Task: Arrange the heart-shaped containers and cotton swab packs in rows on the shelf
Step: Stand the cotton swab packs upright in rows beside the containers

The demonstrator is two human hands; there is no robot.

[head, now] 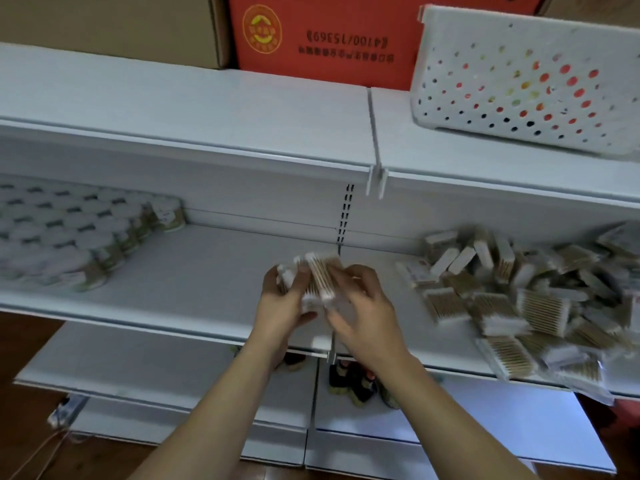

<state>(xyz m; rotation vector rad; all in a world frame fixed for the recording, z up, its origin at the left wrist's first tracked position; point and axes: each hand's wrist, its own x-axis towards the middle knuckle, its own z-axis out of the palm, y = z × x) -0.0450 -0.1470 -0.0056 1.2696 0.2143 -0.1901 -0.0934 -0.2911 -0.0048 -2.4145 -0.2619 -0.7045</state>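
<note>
Two bare arms reached up from the bottom of the picture, and they were closest of all. Both hands met over the middle shelf [194, 271], the big white board under them. Above the hands ran the top shelf [207, 109], also white.

On the top shelf, up and left of the hands, stood a brown box [110, 26]. Right above the hands stood a red box [325, 36] with upside-down writing. Up and to the right sat a white basket [519, 81] full of little round holes, with bright colors showing through.

Far to the left of the hands, the containers [52, 237] stood packed close together in neat rows on the middle shelf. Their shape was too blurry to tell.

To the right of the hands lay a messy pile of packs [519, 306]. Some packs hung over the front edge of the shelf.

Below the hands, on a lower shelf, stood some small dark bottles [353, 379].

Between the hands was a small bunch of packs [318, 278], held up over the middle shelf. The left hand [284, 303] had its fingers curled around the bunch from the left. The right hand [360, 310] pinched it from the right with its fingertips. All of this was a bit blurry.
</note>
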